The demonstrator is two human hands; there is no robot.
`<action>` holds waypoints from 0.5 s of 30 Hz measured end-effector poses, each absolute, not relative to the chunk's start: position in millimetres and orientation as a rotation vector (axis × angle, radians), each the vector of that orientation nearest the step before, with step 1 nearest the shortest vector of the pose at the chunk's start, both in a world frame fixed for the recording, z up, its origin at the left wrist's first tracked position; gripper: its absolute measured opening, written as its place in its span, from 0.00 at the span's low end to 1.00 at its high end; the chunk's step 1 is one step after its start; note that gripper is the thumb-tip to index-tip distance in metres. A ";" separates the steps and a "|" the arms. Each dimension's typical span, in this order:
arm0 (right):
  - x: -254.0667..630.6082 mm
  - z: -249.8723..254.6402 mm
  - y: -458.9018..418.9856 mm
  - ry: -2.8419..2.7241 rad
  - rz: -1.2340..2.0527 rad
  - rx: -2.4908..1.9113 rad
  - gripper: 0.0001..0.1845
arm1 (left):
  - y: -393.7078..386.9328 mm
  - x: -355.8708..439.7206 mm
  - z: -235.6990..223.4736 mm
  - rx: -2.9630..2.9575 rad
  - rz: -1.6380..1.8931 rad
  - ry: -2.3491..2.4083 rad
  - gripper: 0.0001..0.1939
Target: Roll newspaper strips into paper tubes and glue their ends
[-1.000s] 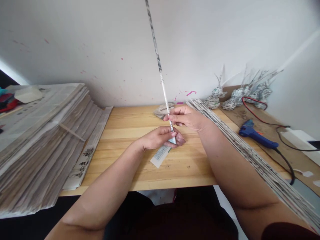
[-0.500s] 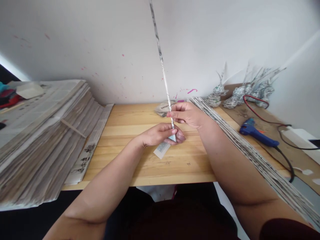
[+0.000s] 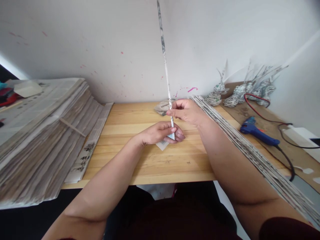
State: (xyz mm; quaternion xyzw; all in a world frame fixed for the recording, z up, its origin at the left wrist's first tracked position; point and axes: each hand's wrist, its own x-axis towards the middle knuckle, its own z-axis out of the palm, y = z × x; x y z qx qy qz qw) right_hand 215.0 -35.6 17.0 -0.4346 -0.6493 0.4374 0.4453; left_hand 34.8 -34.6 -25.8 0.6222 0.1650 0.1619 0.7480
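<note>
A long thin rolled newspaper tube (image 3: 166,73) stands nearly upright above the table, its top leaning slightly left. My left hand (image 3: 163,132) is closed around its lower end, thumb pressed on the tube. A short unrolled tail of printed paper (image 3: 162,145) pokes out below that hand. Just above, my right hand (image 3: 185,111) pinches the tube between thumb and fingers. Behind the hands, a greyish crumpled cloth-like thing (image 3: 161,106) lies on the table, partly hidden.
On the left rises a tall stack of newspaper strips (image 3: 50,140). Finished paper tubes (image 3: 240,146) lie in a bundle along my right forearm. Farther right are a blue glue gun (image 3: 260,133) with its cable, cardboard (image 3: 277,150) and woven paper figures (image 3: 235,96) by the wall.
The paper tail below my left hand has grown shorter as the strip winds onto the tube. The tube has become more upright, its top shifting right. Both hands keep their grip.
</note>
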 end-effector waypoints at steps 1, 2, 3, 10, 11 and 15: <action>215.3 17.4 -35.8 -1.627 1.118 -1.061 0.20 | -34.6 34.8 -25.8 1.355 0.357 0.360 0.16; 216.1 18.0 -36.1 -1.660 1.168 -1.042 0.20 | -34.5 34.7 -26.0 1.350 0.359 0.359 0.16; 217.0 18.5 -36.3 -1.702 1.223 -1.025 0.21 | -34.3 34.7 -26.2 1.348 0.357 0.358 0.16; 217.3 14.2 -32.8 -1.648 1.127 -1.096 0.20 | -33.5 35.0 -28.7 1.370 0.340 0.340 0.17; 217.4 14.5 -32.9 -1.637 1.138 -1.092 0.20 | -33.6 34.8 -28.7 1.372 0.343 0.340 0.16; 220.0 18.4 -35.5 -1.736 1.326 -1.010 0.21 | -33.4 34.3 -27.5 1.367 0.345 0.349 0.16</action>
